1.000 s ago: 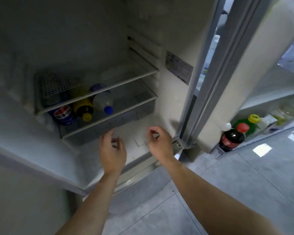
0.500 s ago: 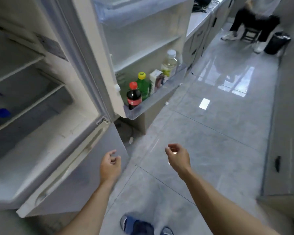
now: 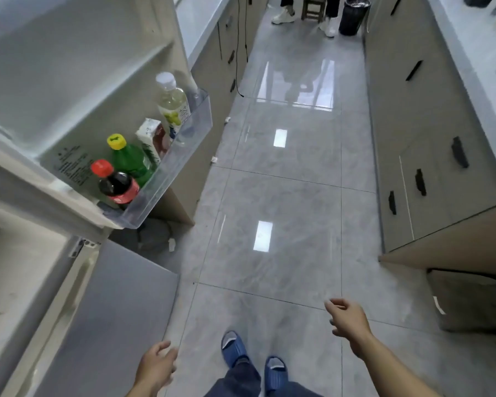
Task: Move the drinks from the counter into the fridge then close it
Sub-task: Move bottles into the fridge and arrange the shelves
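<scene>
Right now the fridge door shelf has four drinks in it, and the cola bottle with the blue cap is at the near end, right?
Not quite. The head view shows the cola bottle has a red cap, not a blue one. The rest holds: it stands at the near end of the fridge door shelf, which has four drinks in it.

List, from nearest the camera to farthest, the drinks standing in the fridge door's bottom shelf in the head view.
Red-capped cola bottle → green bottle with yellow cap → carton → pale tea bottle with white cap.
</scene>
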A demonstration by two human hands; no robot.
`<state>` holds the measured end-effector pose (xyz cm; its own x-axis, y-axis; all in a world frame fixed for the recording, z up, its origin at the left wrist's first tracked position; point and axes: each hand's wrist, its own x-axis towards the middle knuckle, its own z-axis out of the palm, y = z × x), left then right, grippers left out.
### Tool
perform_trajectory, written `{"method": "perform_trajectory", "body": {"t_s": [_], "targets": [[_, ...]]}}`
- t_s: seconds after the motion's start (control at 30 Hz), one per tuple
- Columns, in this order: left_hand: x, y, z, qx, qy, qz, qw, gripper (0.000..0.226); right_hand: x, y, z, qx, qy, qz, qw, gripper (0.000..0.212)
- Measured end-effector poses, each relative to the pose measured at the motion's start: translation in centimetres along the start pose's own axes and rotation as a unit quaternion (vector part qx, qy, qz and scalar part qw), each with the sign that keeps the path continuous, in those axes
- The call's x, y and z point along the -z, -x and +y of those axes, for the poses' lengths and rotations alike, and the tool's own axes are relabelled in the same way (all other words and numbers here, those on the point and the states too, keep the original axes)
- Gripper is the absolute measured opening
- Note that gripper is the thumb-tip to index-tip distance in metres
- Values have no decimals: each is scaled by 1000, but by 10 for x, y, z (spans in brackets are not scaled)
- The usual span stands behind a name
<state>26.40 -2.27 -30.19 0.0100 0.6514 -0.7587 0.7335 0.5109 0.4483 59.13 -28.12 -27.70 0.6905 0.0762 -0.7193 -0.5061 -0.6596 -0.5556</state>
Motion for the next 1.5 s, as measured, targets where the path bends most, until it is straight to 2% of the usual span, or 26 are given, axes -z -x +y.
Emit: {"method": "perform_trajectory", "body": {"t_s": [0.2, 0.37, 0.6, 0.8, 1.03, 1.23, 1.5], "targets": [[-10, -35, 55, -15, -62, -41, 997, 26, 17, 0, 27, -75, -12, 50, 996, 17], [-41, -59, 132, -53, -84, -79, 992, 23, 28, -12, 32, -125, -14, 73, 989, 19], [-99, -80, 244, -90, -77, -98, 988, 23, 54, -79, 8, -178, -23, 83, 980, 18], [-140, -77, 318, -67, -72, -60, 993, 23, 90, -173, -98, -160, 1, 29, 987, 10], [-184, -86, 386, -36, -34, -15, 999, 21, 105, -282, -263, -39, 41, -22, 998, 13], [-203, -119, 432, 30, 27, 30, 999, 21, 65, -352, -391, 30, 79, -89, 992, 19], [-209, -183, 499, 115, 126, 54, 984, 24, -4, -418, -544, 74, 178, -156, 969, 18]]}}
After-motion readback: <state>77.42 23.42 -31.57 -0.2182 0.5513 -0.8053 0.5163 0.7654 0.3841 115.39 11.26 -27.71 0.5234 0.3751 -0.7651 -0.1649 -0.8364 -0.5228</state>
